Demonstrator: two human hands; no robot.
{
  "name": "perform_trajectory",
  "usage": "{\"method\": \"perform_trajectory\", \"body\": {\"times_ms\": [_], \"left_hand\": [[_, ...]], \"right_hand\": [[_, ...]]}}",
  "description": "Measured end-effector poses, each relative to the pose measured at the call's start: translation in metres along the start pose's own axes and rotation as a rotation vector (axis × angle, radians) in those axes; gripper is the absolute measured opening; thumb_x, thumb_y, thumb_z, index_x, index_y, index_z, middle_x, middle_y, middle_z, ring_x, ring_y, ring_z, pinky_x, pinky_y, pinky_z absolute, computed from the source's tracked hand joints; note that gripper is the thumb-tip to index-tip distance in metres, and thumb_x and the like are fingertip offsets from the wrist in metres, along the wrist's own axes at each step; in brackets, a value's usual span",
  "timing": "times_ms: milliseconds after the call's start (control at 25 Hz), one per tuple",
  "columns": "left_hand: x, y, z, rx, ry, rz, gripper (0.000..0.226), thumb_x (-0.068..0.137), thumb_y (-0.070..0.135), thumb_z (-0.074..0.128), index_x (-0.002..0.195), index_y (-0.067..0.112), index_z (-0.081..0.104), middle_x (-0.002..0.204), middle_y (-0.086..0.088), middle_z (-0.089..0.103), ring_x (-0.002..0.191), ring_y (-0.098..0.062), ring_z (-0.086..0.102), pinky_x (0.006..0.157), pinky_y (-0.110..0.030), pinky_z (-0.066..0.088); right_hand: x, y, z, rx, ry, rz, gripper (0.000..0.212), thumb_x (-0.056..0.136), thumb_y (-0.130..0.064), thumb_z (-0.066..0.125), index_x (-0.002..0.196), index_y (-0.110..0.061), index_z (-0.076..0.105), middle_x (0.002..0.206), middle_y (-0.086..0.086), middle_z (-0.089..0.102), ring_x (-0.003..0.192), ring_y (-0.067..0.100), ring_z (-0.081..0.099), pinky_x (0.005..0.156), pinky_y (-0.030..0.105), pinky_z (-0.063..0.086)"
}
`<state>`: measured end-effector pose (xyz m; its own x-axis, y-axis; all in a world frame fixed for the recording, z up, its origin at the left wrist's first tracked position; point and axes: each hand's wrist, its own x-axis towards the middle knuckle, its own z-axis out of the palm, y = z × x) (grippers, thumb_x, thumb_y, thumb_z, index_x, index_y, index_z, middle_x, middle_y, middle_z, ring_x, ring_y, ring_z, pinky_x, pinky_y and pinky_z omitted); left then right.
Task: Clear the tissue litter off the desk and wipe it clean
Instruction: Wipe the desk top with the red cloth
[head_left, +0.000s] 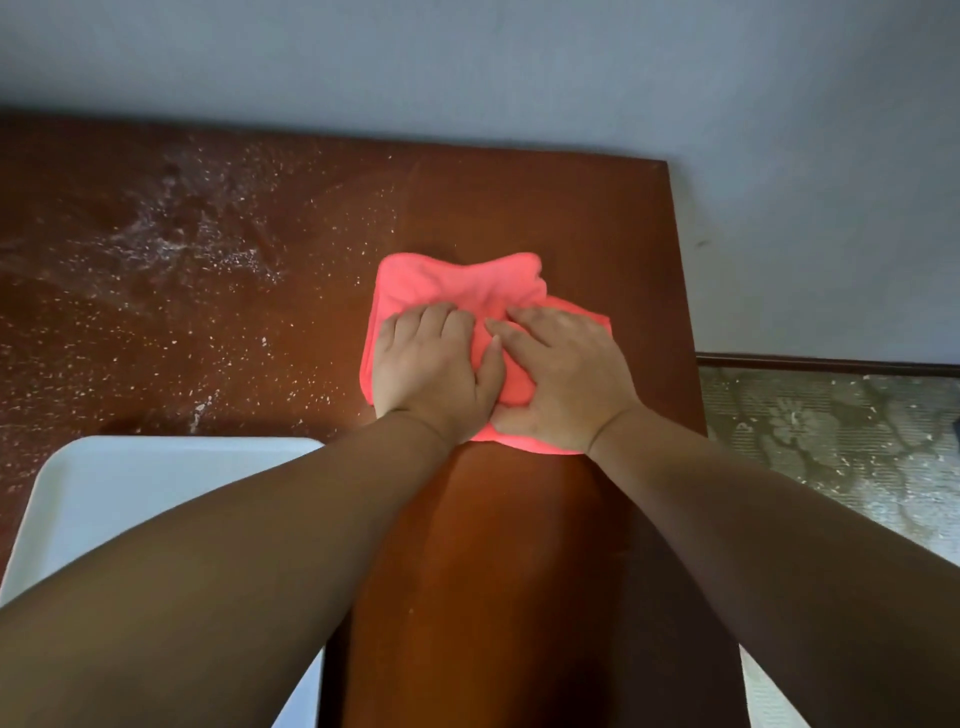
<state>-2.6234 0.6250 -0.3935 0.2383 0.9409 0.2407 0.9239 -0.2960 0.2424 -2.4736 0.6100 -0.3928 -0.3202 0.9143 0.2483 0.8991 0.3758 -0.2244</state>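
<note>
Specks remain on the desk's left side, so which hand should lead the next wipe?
Left. Both hands press the pink cloth, but the left hand is on the side nearest the white specks; the right hand is farther away.
</note>
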Motion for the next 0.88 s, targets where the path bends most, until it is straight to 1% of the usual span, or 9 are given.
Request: {"method": "perform_trajectory", "body": {"times_ms": [80, 160, 400, 520, 640, 760, 800, 880], "left_hand": [[0.016, -0.001, 0.0, -0.015, -0.037, -0.028, 0.048, 0.082, 0.043, 0.035, 0.086, 0.007, 0.066, 0.095, -0.013, 0.068, 0.088, -0.036, 0.062, 0.087, -0.043, 0.046], [0.033, -0.003, 0.002, -0.015, -0.045, -0.041, 0.049, 0.082, 0.043, 0.034, 0.087, 0.007, 0.066, 0.097, -0.013, 0.068, 0.089, -0.036, 0.062, 0.088, -0.045, 0.046], [0.083, -0.012, 0.012, 0.017, -0.021, -0.044, 0.046, 0.082, 0.041, 0.035, 0.087, 0.008, 0.067, 0.094, -0.012, 0.069, 0.085, -0.035, 0.064, 0.084, -0.044, 0.049], [0.119, -0.017, 0.018, 0.028, 0.019, -0.057, 0.046, 0.081, 0.04, 0.036, 0.084, 0.008, 0.068, 0.091, -0.011, 0.07, 0.081, -0.033, 0.065, 0.081, -0.041, 0.051], [0.155, -0.024, 0.027, 0.03, 0.033, -0.052, 0.046, 0.081, 0.04, 0.037, 0.085, 0.007, 0.068, 0.091, -0.012, 0.071, 0.081, -0.033, 0.066, 0.08, -0.04, 0.051], [0.189, -0.03, 0.035, 0.023, 0.036, -0.061, 0.045, 0.081, 0.04, 0.036, 0.081, 0.006, 0.066, 0.081, -0.015, 0.068, 0.073, -0.035, 0.064, 0.072, -0.039, 0.05], [0.199, -0.032, 0.037, 0.032, 0.036, -0.066, 0.045, 0.081, 0.041, 0.035, 0.079, 0.006, 0.065, 0.075, -0.015, 0.066, 0.069, -0.036, 0.062, 0.068, -0.038, 0.048], [0.215, -0.034, 0.038, 0.051, 0.025, -0.06, 0.047, 0.081, 0.041, 0.032, 0.078, 0.005, 0.063, 0.07, -0.017, 0.064, 0.066, -0.037, 0.06, 0.063, -0.037, 0.044]], "right_hand": [[0.016, 0.008, 0.002, 0.001, -0.017, 0.007, 0.067, 0.061, -0.056, 0.052, 0.113, -0.017, 0.067, 0.11, 0.011, 0.068, 0.097, 0.031, 0.066, 0.082, 0.045, 0.052], [0.032, 0.015, 0.002, 0.009, -0.033, 0.013, 0.068, 0.061, -0.057, 0.051, 0.114, -0.018, 0.066, 0.111, 0.01, 0.067, 0.098, 0.03, 0.065, 0.083, 0.045, 0.051], [0.079, 0.038, 0.004, 0.02, -0.093, 0.033, 0.071, 0.06, -0.061, 0.049, 0.116, -0.02, 0.065, 0.112, 0.008, 0.067, 0.1, 0.028, 0.064, 0.085, 0.043, 0.05], [0.11, 0.055, 0.006, 0.029, -0.077, 0.045, 0.073, 0.06, -0.064, 0.047, 0.116, -0.02, 0.065, 0.111, 0.007, 0.067, 0.099, 0.027, 0.065, 0.083, 0.043, 0.051], [0.142, 0.071, 0.01, 0.03, -0.059, 0.063, 0.075, 0.059, -0.066, 0.044, 0.115, -0.021, 0.065, 0.109, 0.005, 0.068, 0.099, 0.026, 0.065, 0.084, 0.042, 0.051], [0.172, 0.086, 0.011, 0.043, -0.044, 0.085, 0.071, 0.059, -0.064, 0.053, 0.115, -0.021, 0.064, 0.104, 0.004, 0.067, 0.095, 0.028, 0.064, 0.083, 0.042, 0.048], [0.18, 0.089, 0.008, 0.038, -0.076, 0.091, 0.07, 0.061, -0.064, 0.055, 0.118, -0.023, 0.061, 0.106, 0.004, 0.066, 0.097, 0.029, 0.061, 0.085, 0.041, 0.045], [0.193, 0.097, 0.002, 0.044, -0.201, 0.119, 0.071, 0.069, -0.066, 0.055, 0.129, -0.028, 0.05, 0.116, 0.005, 0.058, 0.105, 0.028, 0.054, 0.091, 0.041, 0.038]]}}
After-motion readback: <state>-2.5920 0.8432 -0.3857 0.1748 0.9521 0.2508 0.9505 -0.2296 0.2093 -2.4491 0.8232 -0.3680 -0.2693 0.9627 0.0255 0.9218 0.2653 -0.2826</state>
